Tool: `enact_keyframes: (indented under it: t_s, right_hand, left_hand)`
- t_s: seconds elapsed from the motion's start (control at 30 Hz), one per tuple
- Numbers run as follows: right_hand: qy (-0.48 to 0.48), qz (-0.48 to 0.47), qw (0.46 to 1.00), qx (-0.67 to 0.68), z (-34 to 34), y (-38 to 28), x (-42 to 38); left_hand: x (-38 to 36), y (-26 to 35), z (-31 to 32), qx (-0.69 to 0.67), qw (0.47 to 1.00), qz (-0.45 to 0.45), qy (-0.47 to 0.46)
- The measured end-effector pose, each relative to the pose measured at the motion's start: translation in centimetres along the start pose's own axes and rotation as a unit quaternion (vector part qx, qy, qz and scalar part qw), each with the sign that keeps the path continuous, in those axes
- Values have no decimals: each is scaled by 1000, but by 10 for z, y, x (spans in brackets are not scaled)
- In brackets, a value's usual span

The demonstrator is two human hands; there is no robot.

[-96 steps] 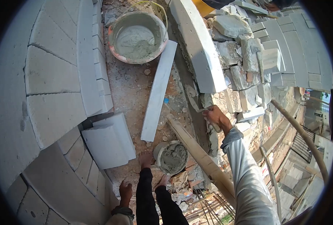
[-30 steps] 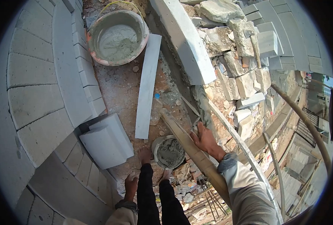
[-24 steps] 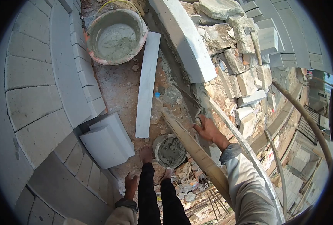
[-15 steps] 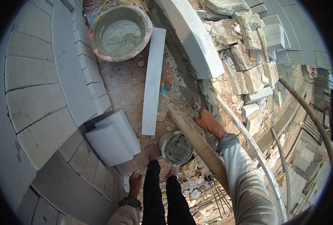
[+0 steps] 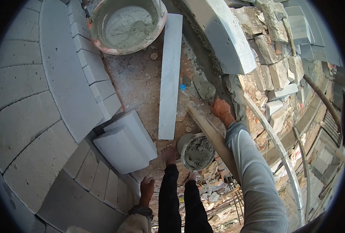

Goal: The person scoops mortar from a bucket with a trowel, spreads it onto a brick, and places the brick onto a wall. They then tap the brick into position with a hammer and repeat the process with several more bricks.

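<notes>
My right hand (image 5: 222, 109) is closed around the handle of a trowel (image 5: 204, 87), whose broad blade is coated with grey mortar. The blade lies beside a strip of wet mortar (image 5: 206, 52) that runs along the wall. At the lower middle, my left hand (image 5: 146, 188) hangs by my leg, empty, its fingers loosely bent and apart. A bucket of mortar (image 5: 199, 152) stands in front of my feet, and a wooden plank (image 5: 213, 139) slants past it under my right arm.
A large basin (image 5: 96, 43) of wet mortar sits at the top. Below it lies a long pale slab (image 5: 169, 81), with a blue-capped bottle (image 5: 183, 87) alongside. Cut blocks (image 5: 122, 149) lean at the left. A long block (image 5: 223, 39) tops the wall, with rough stones (image 5: 273, 50) beyond.
The trowel has turned, now showing its broad mortar-covered face, with my right hand still on it. The view has shifted, so the basin sits higher and most things lie further right.
</notes>
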State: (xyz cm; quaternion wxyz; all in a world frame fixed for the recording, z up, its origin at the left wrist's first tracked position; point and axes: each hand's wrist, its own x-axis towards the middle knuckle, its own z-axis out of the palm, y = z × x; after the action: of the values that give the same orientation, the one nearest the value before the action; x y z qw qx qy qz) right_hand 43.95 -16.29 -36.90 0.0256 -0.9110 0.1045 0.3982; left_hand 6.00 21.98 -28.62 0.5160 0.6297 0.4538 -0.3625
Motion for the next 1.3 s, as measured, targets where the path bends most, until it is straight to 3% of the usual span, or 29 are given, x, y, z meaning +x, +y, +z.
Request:
enact_keyframes:
  t_s: [0.13, 0.33, 0.43, 0.63, 0.93, 1.03, 1.23, 1.3]
  right_hand:
    - [18, -51, 999, 4, 15, 5, 8]
    - [27, -103, 993, -44, 5, 15, 18]
    - [-41, -144, 986, -72, -8, 6, 16]
    - [-12, -212, 977, -26, 32, -13, 37]
    - [17, -181, 982, -40, 24, -8, 23]
    - [-12, -152, 988, -26, 18, -2, 17]
    - [61, -144, 988, -4, 15, -2, 1]
    - [70, -125, 990, 14, 5, -6, -16]
  left_hand:
    - [8, -16, -5, 30, 998, -45, -11]
    - [5, -28, -2, 23, 999, -34, -16]
    - [3, -20, 2, 6, 998, -55, -15]
    - [8, -17, 9, -9, 999, -42, -19]
    - [5, -19, 14, -23, 999, -18, -20]
    - [4, -11, 14, 0, 999, -34, -23]
    - [5, -7, 19, -30, 997, -60, -23]
    - [5, -14, 27, -63, 998, -2, 17]
